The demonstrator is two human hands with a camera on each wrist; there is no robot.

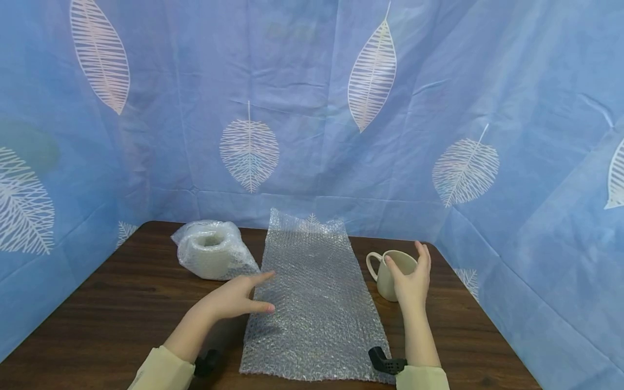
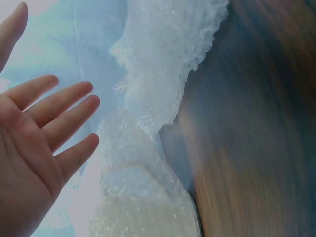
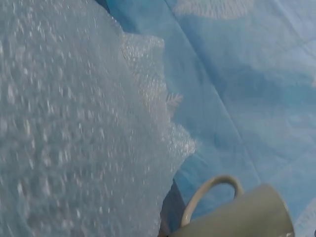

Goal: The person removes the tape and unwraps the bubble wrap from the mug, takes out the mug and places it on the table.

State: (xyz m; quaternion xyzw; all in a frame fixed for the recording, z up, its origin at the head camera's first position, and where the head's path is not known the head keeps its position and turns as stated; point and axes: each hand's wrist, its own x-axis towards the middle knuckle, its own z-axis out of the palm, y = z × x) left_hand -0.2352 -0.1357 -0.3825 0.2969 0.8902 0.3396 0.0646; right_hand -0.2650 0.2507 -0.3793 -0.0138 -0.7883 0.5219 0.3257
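Note:
A pale beige mug [image 1: 390,279] stands at the right of the table, its handle turned left; the right wrist view shows the mug [image 3: 242,217] at the bottom edge. My right hand [image 1: 411,279] is at the mug, thumb overlapping its near side and fingers raised at its right edge. A long sheet of bubble wrap [image 1: 317,303] lies flat in the middle of the table. My left hand [image 1: 234,298] is over its left edge, fingers extended and apart, palm bare in the left wrist view. The right hand is out of sight in its own wrist view.
A bubble-wrapped hollow object [image 1: 209,257] sits at the back left, its round opening facing up. Blue leaf-patterned cloth [image 1: 302,157] hangs behind and beside the dark wooden table [image 1: 122,309]. Black wrist mounts [image 1: 387,362] are worn below the hands.

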